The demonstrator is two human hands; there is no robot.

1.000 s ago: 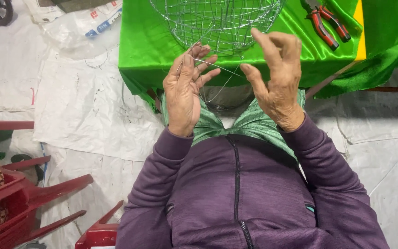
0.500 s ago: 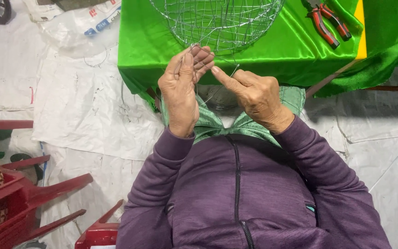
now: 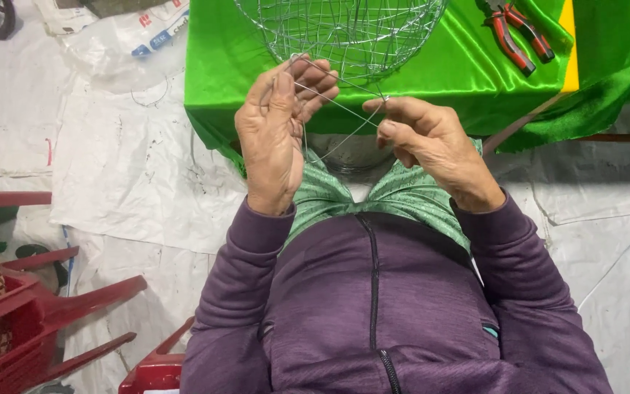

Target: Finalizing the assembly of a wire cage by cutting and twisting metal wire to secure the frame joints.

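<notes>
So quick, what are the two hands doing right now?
Left hand: closed, fingers curled around a thin wire beside the wire basket.
Right hand: closed, pinching the same wire between thumb and forefinger.

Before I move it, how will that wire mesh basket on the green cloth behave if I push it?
The wire mesh basket is open thin wire, so probably light and easily slid on the shiny green cloth. Its rounded shape may rock. The wire strand between both hands looks springy.

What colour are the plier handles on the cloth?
Red and black, on the pliers lying on the green cloth; head view, top right.
</notes>
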